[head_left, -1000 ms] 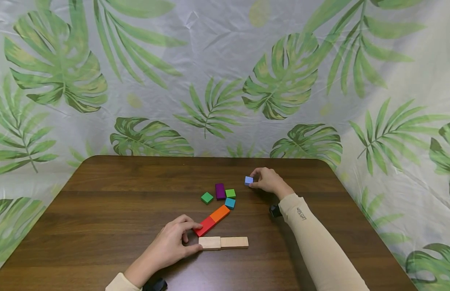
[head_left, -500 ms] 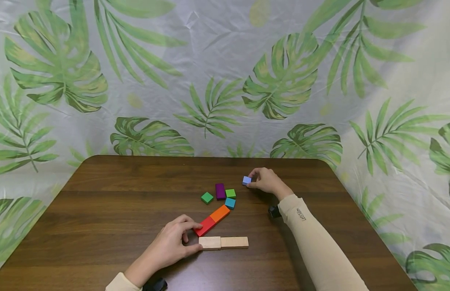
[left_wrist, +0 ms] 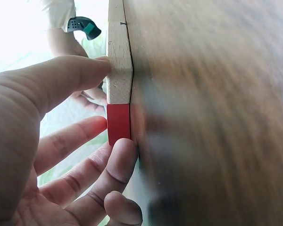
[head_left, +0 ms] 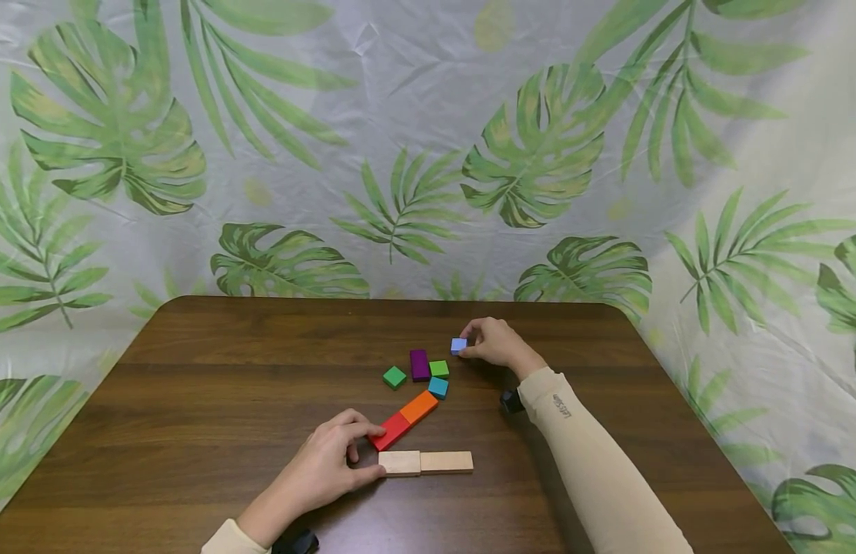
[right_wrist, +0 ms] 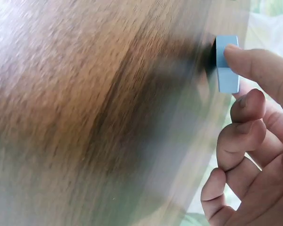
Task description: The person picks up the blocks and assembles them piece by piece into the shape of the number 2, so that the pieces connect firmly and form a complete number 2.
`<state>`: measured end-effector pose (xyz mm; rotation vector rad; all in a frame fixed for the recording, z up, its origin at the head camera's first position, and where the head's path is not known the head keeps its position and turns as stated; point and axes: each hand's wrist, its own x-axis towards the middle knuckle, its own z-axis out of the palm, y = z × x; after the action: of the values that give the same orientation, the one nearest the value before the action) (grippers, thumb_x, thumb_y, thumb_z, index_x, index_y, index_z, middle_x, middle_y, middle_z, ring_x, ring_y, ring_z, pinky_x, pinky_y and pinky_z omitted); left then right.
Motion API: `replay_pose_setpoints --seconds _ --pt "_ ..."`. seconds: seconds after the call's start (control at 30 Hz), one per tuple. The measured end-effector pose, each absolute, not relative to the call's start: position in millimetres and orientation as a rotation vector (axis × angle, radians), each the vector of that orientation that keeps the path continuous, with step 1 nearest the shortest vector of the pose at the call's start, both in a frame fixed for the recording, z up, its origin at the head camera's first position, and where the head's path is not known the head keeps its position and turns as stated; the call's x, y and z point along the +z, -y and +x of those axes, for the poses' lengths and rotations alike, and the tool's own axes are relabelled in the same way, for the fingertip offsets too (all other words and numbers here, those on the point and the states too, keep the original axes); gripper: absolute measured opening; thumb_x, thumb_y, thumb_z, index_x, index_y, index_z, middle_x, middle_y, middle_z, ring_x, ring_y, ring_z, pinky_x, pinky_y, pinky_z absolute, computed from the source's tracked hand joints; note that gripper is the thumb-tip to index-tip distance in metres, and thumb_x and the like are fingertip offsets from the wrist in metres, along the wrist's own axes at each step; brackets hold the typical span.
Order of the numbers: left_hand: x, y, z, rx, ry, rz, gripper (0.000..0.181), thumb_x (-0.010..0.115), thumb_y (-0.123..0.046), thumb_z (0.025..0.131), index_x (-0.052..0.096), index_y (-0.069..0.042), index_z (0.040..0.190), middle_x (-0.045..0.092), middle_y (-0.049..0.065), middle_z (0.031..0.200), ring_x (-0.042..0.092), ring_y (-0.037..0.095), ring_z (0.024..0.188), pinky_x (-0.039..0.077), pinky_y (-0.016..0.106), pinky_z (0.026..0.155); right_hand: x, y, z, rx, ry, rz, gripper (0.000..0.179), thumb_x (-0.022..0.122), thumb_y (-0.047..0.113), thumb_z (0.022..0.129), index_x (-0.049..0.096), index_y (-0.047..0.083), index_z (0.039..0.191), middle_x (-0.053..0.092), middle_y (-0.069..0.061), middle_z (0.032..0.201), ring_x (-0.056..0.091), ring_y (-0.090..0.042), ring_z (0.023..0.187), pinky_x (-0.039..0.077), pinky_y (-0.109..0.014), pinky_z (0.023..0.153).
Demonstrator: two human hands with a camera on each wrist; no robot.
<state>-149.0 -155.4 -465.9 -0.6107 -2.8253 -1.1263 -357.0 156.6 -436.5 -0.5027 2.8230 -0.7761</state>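
Note:
In the head view, my right hand [head_left: 498, 343] pinches a small light blue block [head_left: 458, 346] between thumb and fingers, low over the far part of the table. The right wrist view shows the thumb on one face of this light blue block [right_wrist: 227, 79]. My left hand [head_left: 328, 455] rests beside two rows of blocks. Its index finger touches the red block [head_left: 389, 432], and its thumb is at the end of a plain wooden block [head_left: 399, 462]. In the left wrist view, the fingers lie loosely bent around the red block [left_wrist: 118, 123].
An orange block [head_left: 418, 406] continues the red one, angled towards a teal block [head_left: 437, 387]. Beyond it sit a light green block [head_left: 438, 369], a purple block [head_left: 419, 365] and a green block [head_left: 394, 378]. A second plain wooden block [head_left: 446, 462] extends the near row.
My right hand has slid the light blue block to the left, closer to the purple and light green blocks. The left hand and the other blocks stay where they were.

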Motion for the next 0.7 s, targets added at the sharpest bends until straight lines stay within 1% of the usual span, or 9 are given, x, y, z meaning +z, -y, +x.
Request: replay_pose_setpoints --seconds 0.1,0.33,0.6,0.7 --pt "-466.2 155.2 -149.0 -1.125 2.827 -0.611 0.044 0.096 -0.026 0.08 0.08 -0.015 0.12 0.067 -0.005 0.112 0.051 -0.001 0.069 0.041 0.021 0.065 -435.6 -152.2 -356.2 -0.755 -2.836 -0.513 0.031 0.085 0.024 0.094 0.076 0.007 0.118 0.066 -0.004 0.08 0.056 -0.015 0.07 0.045 -0.028 0.067" --pt "-465.9 154.8 -149.3 -1.119 2.835 -0.604 0.044 0.096 -0.027 0.08 0.08 -0.015 0.12 0.067 -0.005 0.113 0.051 -0.001 0.07 0.04 0.022 0.066 -435.9 -146.8 -357.8 -0.741 -2.827 -0.528 0.031 0.084 0.027 0.095 0.077 0.01 0.12 0.067 -0.004 0.084 0.057 -0.016 0.073 0.046 -0.029 0.068" --pt "-465.9 155.2 -149.7 -1.122 2.838 -0.6 0.045 0.096 -0.026 0.08 0.08 -0.015 0.121 0.067 -0.005 0.113 0.051 0.0 0.069 0.04 0.022 0.065 -435.1 -137.7 -360.0 -0.711 -2.817 -0.56 0.031 0.083 0.026 0.096 0.076 0.012 0.123 0.067 -0.004 0.083 0.056 -0.016 0.071 0.046 -0.029 0.067" --pt "-466.3 155.4 -149.7 -1.124 2.836 -0.602 0.045 0.096 -0.026 0.08 0.08 -0.015 0.121 0.067 -0.004 0.113 0.051 0.0 0.069 0.041 0.021 0.065 -435.4 -134.1 -360.7 -0.692 -2.816 -0.562 0.03 0.082 0.025 0.097 0.077 0.013 0.124 0.068 -0.004 0.086 0.056 -0.016 0.073 0.045 -0.029 0.067"
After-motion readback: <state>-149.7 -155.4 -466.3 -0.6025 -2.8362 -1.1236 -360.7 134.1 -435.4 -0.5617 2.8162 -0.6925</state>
